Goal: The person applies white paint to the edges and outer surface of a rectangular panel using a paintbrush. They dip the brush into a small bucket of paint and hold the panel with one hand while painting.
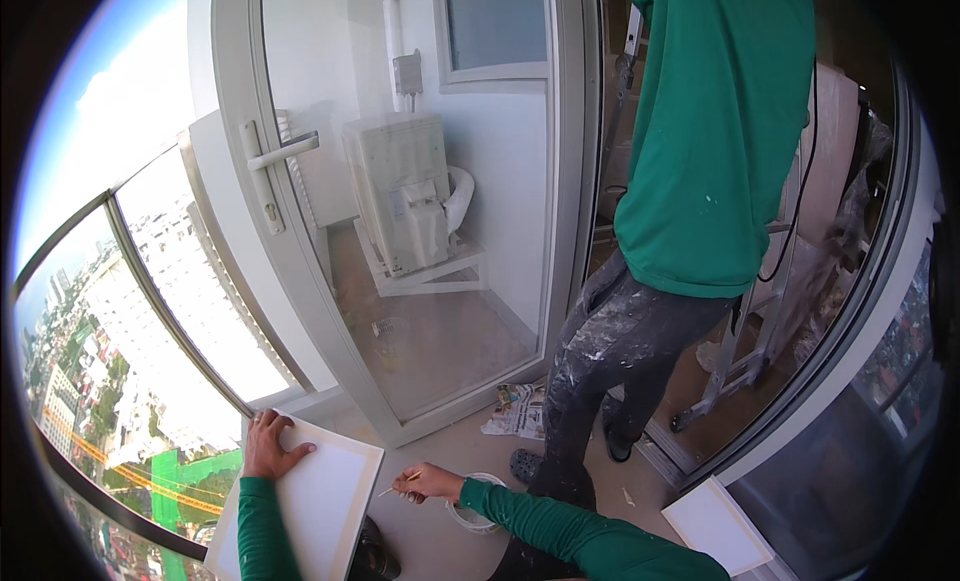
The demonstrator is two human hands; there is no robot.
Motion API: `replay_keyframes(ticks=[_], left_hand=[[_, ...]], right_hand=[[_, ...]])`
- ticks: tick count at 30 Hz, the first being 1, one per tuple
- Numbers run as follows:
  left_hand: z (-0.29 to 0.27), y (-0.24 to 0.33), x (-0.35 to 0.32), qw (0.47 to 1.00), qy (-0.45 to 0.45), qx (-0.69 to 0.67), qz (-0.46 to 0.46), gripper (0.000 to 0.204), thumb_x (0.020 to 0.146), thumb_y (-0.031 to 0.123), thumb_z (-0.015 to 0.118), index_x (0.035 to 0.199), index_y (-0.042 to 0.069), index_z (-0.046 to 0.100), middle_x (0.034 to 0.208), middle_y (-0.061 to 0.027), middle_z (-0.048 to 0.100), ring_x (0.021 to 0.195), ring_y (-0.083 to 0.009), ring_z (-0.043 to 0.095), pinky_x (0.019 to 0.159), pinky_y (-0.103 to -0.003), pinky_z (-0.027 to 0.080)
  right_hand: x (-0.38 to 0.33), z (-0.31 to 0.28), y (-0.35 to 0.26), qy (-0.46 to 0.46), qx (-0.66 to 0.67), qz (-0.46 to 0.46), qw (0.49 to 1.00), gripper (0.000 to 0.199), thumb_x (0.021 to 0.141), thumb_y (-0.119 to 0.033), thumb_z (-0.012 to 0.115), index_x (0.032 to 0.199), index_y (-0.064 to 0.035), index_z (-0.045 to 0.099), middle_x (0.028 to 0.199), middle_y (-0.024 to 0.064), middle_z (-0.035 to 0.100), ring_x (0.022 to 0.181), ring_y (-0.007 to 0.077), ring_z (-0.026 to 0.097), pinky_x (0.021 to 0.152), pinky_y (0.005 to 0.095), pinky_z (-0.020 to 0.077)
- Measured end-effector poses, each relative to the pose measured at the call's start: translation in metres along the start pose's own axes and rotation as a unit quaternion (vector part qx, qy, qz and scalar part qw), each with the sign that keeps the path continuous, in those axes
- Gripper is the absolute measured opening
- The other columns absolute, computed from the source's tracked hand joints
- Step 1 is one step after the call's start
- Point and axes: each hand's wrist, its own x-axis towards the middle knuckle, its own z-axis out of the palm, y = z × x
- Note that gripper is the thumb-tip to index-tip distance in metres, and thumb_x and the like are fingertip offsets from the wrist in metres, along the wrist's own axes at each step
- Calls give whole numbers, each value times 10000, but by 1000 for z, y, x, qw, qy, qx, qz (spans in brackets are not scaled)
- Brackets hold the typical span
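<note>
Nearest: 2 green-sleeved forearms coming in from the low edge. Left hand point(268, 443) lies flat on the far left corner of a white square panel point(318, 501), fingers spread wide over its surface and edge, steadying it; panel sits tilted, near left of the scene, just inside the glass railing point(150, 281) with the city far below. Right hand point(428, 481) is just right of the panel, fingers pinched narrow around a thin pale stick point(398, 486), tip aimed left at the panel's right edge, close to it; can't tell if it touches. Directly beyond the right hand: a white bucket point(478, 516) on the floor, partly hidden by the forearm. Near right: a 2nd white panel point(722, 526) flat on the floor, well apart from the first. Middle: another person point(700, 181) standing, green shirt, paint-spattered grey trousers, dark clogs, next to a folding ladder point(760, 341). Crumpled newspaper point(518, 411) on the floor by that person's feet. Far left: white-framed glass door point(300, 231) with lever handle; behind the glass, an outdoor air-conditioner unit point(400, 191) on a bracket.
</note>
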Motion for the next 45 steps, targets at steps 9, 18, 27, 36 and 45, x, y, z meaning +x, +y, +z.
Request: replay_keyframes(ticks=[9, 18, 27, 36, 45], left_hand=[[-38, 7, -29, 992, 41, -7, -118, 523, 679, 422, 940, 983, 39, 755, 1146, -120, 664, 1119, -348, 612, 1012, -473, 476], [-68, 52, -50, 985, 19, 11, -172, 542, 694, 466, 937, 994, 48, 768, 1163, -161, 678, 1157, -377, 631, 1067, -478, 474], [-78, 69, -71, 980, 22, 27, -197, 544, 715, 505, 915, 977, 51, 768, 1158, -172, 684, 1147, -385, 644, 1068, -478, 486], [-83, 87, -88, 976, 39, 54, -206, 522, 723, 503, 908, 957, 55, 779, 1090, -169, 701, 1098, -368, 666, 1020, -470, 512], [-83, 98, -102, 969, 50, 58, -233, 516, 730, 512, 895, 954, 59, 790, 1074, -181, 702, 1080, -376, 669, 994, -482, 522]], right_hand=[[-46, -26, -5, 77, -153, -63, 983, 317, 970, -367, 756, 1078, -69, 750, 866, 18, 724, 745, 112, 658, 654, 291, 543], [-113, -59, 0, 179, -488, -148, 841, 448, 933, -345, 717, 1306, -97, 686, 1207, 164, 735, 1143, 395, 683, 1006, 495, 521], [-141, -72, 51, -50, -610, -14, 790, 478, 966, -253, 674, 1407, -80, 609, 1418, 207, 618, 1283, 398, 607, 1068, 534, 494], [-162, -80, 44, -72, -599, 5, 797, 411, 1012, -165, 581, 1415, -92, 611, 1445, 196, 607, 1298, 402, 601, 1085, 540, 490], [-161, -81, 69, -19, -616, -81, 783, 412, 1007, -96, 525, 1405, -91, 631, 1422, 174, 636, 1277, 378, 627, 1082, 514, 500]])
